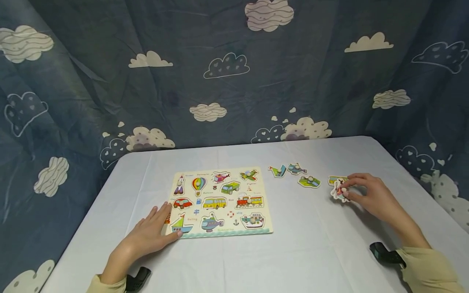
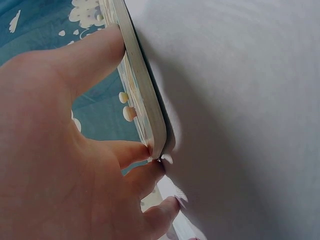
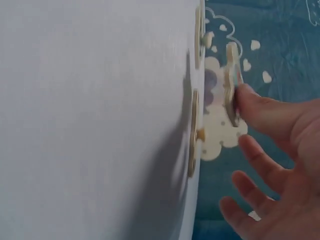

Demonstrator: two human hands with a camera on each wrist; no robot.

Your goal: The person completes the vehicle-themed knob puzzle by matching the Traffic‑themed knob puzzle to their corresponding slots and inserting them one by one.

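Note:
A flat picture puzzle board (image 1: 227, 221) with vehicle pictures lies on the table. My left hand (image 1: 148, 232) rests at its left edge, the thumb over the near left corner and the fingers spread along the side. In the left wrist view, the fingertips (image 2: 141, 150) touch the board's corner edge. My right hand (image 1: 370, 197) pinches a small white-and-red puzzle piece (image 1: 338, 191) between thumb and fingers, to the right of the board. The right wrist view shows that piece (image 3: 231, 85) edge-on, lifted off the table; its picture is unclear. A yellow piece (image 1: 334, 179) lies just behind it.
Between the board and my right hand lie a sailboat piece (image 1: 277, 171), a submarine piece (image 1: 296, 169) and a green piece (image 1: 309, 182). Some pieces on the board have raised knobs (image 2: 129, 114). A white cloth covers the table (image 1: 234, 268), and a dark cloud-patterned curtain (image 1: 227, 36) hangs behind.

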